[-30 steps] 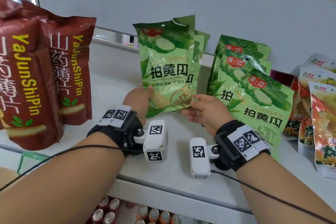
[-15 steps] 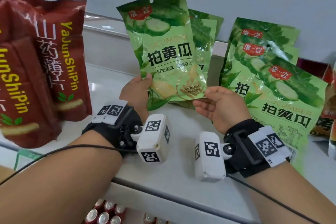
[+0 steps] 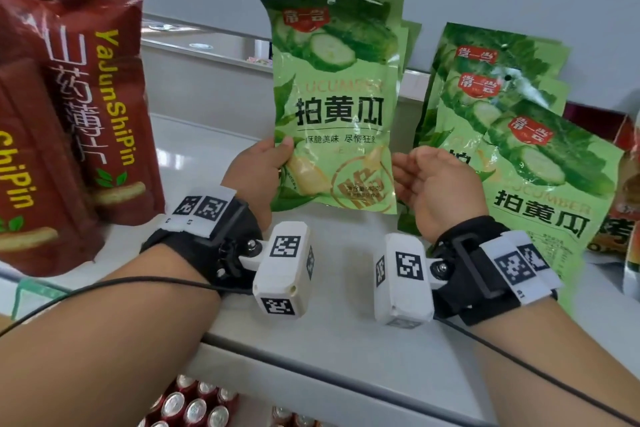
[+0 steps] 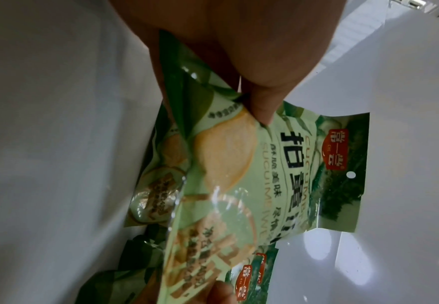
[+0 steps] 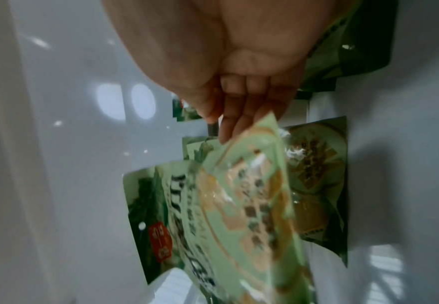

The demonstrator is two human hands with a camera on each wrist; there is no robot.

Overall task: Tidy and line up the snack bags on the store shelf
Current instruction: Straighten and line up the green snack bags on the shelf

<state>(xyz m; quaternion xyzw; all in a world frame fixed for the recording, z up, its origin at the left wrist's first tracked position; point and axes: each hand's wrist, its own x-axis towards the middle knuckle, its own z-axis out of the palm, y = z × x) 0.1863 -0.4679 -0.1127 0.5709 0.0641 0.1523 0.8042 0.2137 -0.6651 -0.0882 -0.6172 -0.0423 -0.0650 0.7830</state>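
cucumber bag (image 3: 332, 104) upright, long axis vertical, front facing camera | glossy green | left hand (image 3: 258, 172) pinches lower-left edge | right hand (image 3: 434, 189) relaxed, fingers apart, beside lower-right edge

Bare white shelf (image 3: 207, 156) lies open left of the held cucumber bag (image 3: 334, 107); red bags (image 3: 100, 97) wall its far side, leaning cucumber bags (image 3: 502, 107) crowd the right.
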